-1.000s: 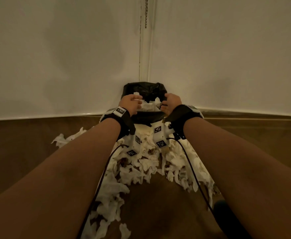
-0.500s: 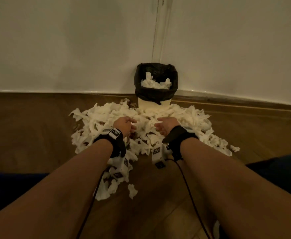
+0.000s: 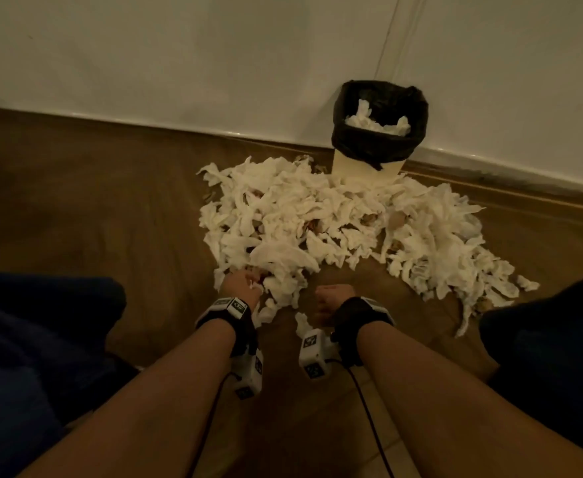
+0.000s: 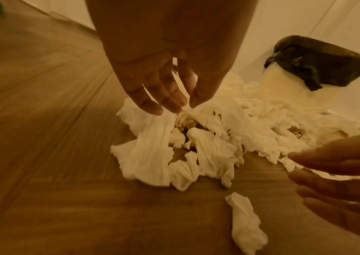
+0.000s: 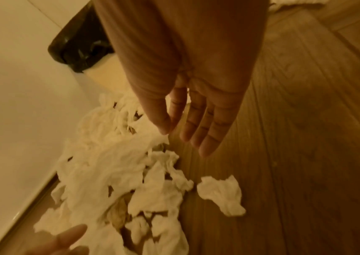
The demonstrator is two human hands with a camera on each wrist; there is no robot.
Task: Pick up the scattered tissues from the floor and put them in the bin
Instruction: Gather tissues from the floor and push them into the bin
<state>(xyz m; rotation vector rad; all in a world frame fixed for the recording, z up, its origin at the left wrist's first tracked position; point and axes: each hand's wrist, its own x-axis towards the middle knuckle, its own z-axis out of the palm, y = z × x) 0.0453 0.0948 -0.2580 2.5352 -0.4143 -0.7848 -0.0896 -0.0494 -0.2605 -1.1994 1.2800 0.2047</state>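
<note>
A big heap of white tissues (image 3: 304, 219) lies on the wooden floor in front of the bin (image 3: 379, 98), a pale bin with a black liner and tissues inside. My left hand (image 3: 240, 286) is at the heap's near edge. In the left wrist view its thumb and fingers (image 4: 183, 107) pinch a strip of tissue. My right hand (image 3: 333, 298) hovers over bare floor with its fingers straight (image 5: 185, 138) and holds nothing. One loose tissue (image 3: 302, 324) (image 5: 220, 195) lies just below and beside it.
The bin stands against a white wall (image 3: 214, 63) with a pale skirting (image 3: 145, 125). My dark-clothed knees (image 3: 41, 339) (image 3: 552, 339) flank the arms. Bare wooden floor (image 3: 93, 201) stretches to the left of the heap.
Both hands have come back from over the bin to the near edge of the heap. The left hand has taken hold of a tissue. The bin now sits farther off, to the right.
</note>
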